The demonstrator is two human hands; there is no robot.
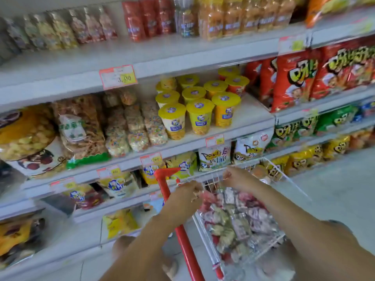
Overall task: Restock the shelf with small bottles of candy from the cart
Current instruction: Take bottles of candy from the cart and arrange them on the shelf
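A white wire cart [272, 243] with a red handle [183, 236] stands against the shelves. In it lies a clear plastic bag [235, 218] packed with several small red and pale candy bottles. My left hand [187, 194] grips the bag's top edge on the left, fingers curled. At the far side of the bag's top, my right hand [238, 179] seems to pinch the plastic, though blur hides the fingertips. Yellow-lidded snack cups [199, 110] stand on the middle shelf [251, 114], which has a bare patch to their right.
Bagged snacks fill the shelves: cereal-like bags [134, 126] left of the cups, red chip bags [294, 80] to the right, yellow packs [119, 222] low down. Price tags [117, 77] hang on the shelf edges. Pale floor [334, 189] lies right of the cart.
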